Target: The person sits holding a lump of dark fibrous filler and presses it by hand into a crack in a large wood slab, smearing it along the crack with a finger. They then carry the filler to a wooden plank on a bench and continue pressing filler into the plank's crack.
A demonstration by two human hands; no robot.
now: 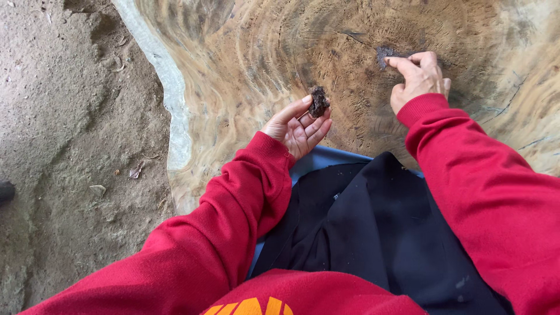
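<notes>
A person in a red sweatshirt works at the cut face of a large tree stump (245, 76), seen from above, with both hands raised over the pale, ringed wood. The left hand (297, 125) is turned palm up and half open, its fingertips (315, 119) pinching a small dark, crumbly chunk (318, 101) that looks like rotted wood or bark. The chunk sits at the top of the fingers, just over the stump's surface, with its longer side running roughly up and away from the palm.

The right hand (419, 79) is curled, fingers drawn together, its tips pressed at a dark hollow (384, 55) near the heart of the stump. Whether anything is caught between those fingers cannot be told from this view.

The hollow lies up and to the right of the held chunk, with bare wood between them; the right hand is plainly the nearer of the two to it, touching its edge. A dark garment (373, 233) lies across the person's lap against the stump, and bare earth ground (70, 134) falls away to the left.
</notes>
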